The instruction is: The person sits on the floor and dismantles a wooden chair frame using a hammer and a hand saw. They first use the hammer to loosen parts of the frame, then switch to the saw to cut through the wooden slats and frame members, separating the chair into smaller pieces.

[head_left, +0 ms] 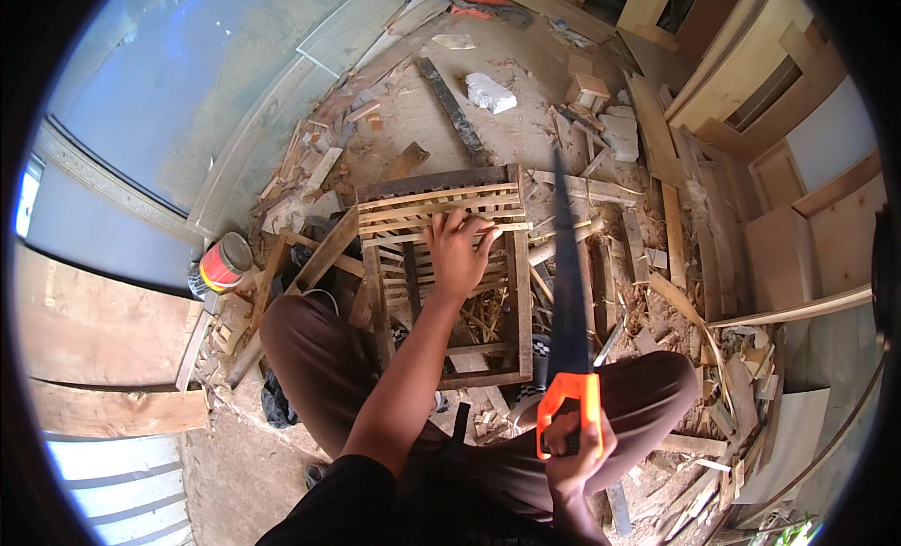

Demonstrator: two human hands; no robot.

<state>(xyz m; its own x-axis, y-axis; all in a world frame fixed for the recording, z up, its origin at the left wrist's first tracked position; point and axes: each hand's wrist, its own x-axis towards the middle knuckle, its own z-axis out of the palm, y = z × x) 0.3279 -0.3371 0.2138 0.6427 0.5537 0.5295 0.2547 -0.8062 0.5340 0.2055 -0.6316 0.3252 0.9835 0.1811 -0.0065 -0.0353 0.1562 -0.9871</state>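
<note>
A slatted wooden crate (441,265) stands on the ground between my knees. My left hand (457,250) presses flat on its upper slats, fingers spread over thin wooden strips (441,208). My right hand (574,443) grips the orange handle of a hand saw (569,302). Its dark blade points away from me along the crate's right side, tip near the crate's far corner.
Offcuts and wood scraps litter the dirt all around. A red and silver tin (223,263) stands at the left by planks. A white block (490,92) and a dark bar (453,110) lie beyond the crate. Boards and panels lean at the right.
</note>
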